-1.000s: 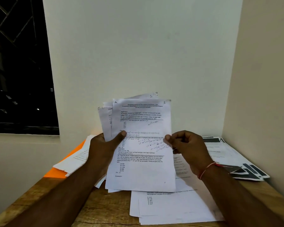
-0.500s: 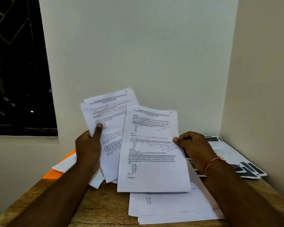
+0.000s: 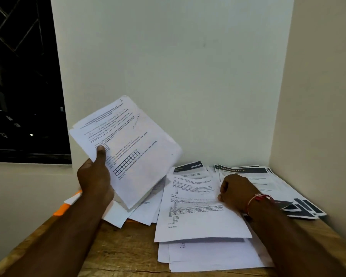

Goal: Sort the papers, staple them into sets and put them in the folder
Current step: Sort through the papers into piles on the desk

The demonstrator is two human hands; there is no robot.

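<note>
Wood desk point(image 3: 118, 246) stood in white-walled corner, window point(image 3: 18, 86) left | left hand point(image 3: 95, 180) gripped sheaf point(image 3: 132, 148) | right hand point(image 3: 236, 190) pinched sheet point(image 3: 196, 216) on pile point(image 3: 208, 258)

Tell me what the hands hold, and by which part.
Left hand grips a sheaf of papers by its left edge, thumb on front. Right hand pinches the top sheet by its right edge.

One head-worn wide-angle view — looking forward and down from the person's own seat, close over the counter point(image 3: 116, 248) set into a wall corner, both forearms reaching in from below.
</note>
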